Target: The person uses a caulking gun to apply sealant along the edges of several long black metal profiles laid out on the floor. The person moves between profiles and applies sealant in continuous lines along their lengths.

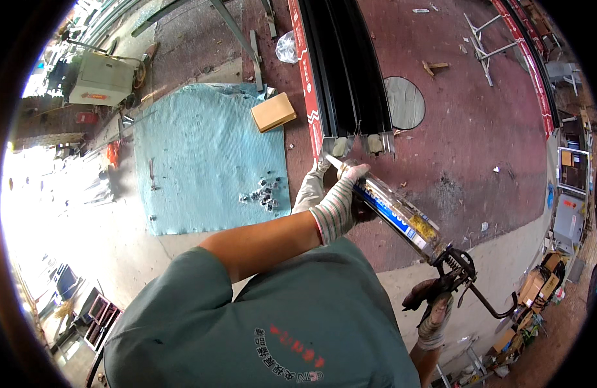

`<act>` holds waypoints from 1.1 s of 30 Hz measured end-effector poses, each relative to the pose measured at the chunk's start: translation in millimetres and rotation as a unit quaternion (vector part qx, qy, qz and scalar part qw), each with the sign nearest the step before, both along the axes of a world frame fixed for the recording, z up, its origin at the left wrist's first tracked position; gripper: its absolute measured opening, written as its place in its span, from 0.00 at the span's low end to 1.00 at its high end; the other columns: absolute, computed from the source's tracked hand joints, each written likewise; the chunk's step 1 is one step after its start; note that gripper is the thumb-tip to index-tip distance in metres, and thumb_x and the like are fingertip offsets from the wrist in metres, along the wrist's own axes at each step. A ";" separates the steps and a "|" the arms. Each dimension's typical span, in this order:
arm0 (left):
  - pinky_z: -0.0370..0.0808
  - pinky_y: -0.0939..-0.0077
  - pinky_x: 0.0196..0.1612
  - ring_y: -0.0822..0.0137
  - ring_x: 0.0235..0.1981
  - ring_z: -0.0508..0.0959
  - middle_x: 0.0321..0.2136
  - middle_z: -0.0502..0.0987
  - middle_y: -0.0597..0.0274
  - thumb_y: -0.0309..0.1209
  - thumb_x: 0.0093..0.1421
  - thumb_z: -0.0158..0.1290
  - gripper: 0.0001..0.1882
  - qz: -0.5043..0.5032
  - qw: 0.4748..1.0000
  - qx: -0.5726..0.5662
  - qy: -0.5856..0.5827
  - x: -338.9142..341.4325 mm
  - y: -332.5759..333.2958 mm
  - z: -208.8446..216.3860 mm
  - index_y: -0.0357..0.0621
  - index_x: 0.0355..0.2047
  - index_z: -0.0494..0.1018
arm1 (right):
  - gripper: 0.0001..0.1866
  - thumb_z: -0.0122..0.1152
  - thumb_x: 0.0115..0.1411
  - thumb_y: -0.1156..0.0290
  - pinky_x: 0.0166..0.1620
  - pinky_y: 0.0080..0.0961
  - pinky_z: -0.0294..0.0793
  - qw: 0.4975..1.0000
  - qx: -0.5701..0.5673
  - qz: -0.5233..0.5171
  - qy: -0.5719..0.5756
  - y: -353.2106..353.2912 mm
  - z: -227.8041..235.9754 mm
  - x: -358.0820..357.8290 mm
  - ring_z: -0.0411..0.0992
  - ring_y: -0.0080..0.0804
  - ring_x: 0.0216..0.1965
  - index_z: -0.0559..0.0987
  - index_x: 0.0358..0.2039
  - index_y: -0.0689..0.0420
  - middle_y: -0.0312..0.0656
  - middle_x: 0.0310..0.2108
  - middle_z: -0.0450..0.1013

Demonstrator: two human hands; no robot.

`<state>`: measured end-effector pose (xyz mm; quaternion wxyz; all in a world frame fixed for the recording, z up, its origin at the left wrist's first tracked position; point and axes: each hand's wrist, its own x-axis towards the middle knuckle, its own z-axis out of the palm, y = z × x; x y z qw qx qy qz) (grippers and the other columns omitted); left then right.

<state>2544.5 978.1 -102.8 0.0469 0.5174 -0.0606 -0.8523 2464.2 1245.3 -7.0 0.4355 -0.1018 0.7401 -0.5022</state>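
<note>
A caulking gun (408,223) loaded with a blue-labelled sealant cartridge slants across the area before me. My left hand (340,202), in a striped white glove, is closed round its front end near the nozzle (333,160). My right hand (434,302), in a dark-palmed glove, grips the gun's black handle, though its fingers are partly hidden. The nozzle tip lies close to the cut end of long black metal profiles (343,71); whether it touches cannot be made out. Pale filling shows inside the bare metal profile ends, and red-and-white film (306,84) covers their left side.
To the left, a light blue sheet (208,149) bears small dark metal parts (265,194) and a cardboard box (273,112). A round grey piece (405,103) lies right of the profiles. Metal trestles (483,48) stand at the far right, above boxes and clutter (541,291).
</note>
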 end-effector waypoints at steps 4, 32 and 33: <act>0.78 0.57 0.36 0.64 0.31 0.77 0.30 0.71 0.64 0.43 0.58 0.55 0.16 0.014 1.000 0.008 0.006 0.9 1.0 -1.1 0.54 0.39 0.64 | 0.42 0.40 0.56 0.28 0.23 0.24 0.68 1.000 -0.014 -0.005 0.000 11.6 -12.2 -6.1 0.72 0.32 0.20 0.73 0.32 0.63 0.43 0.20 0.71; 0.79 0.45 0.41 0.58 0.35 0.78 0.35 0.71 0.59 0.41 0.56 0.57 0.19 0.017 0.997 -0.012 0.075 -18.1 19.7 -9.0 0.53 0.44 0.63 | 0.48 0.40 0.57 0.29 0.41 0.32 0.76 0.996 -0.058 -0.015 0.059 22.6 -14.9 14.5 0.76 0.39 0.37 0.69 0.50 0.70 0.51 0.37 0.76; 0.79 0.45 0.41 0.58 0.35 0.78 0.35 0.71 0.59 0.41 0.56 0.57 0.19 0.016 0.998 -0.005 0.064 -20.0 18.7 -9.0 0.52 0.43 0.63 | 0.48 0.40 0.57 0.29 0.41 0.32 0.76 0.997 -0.049 -0.015 0.058 20.1 -14.2 14.0 0.76 0.38 0.37 0.70 0.49 0.70 0.51 0.36 0.76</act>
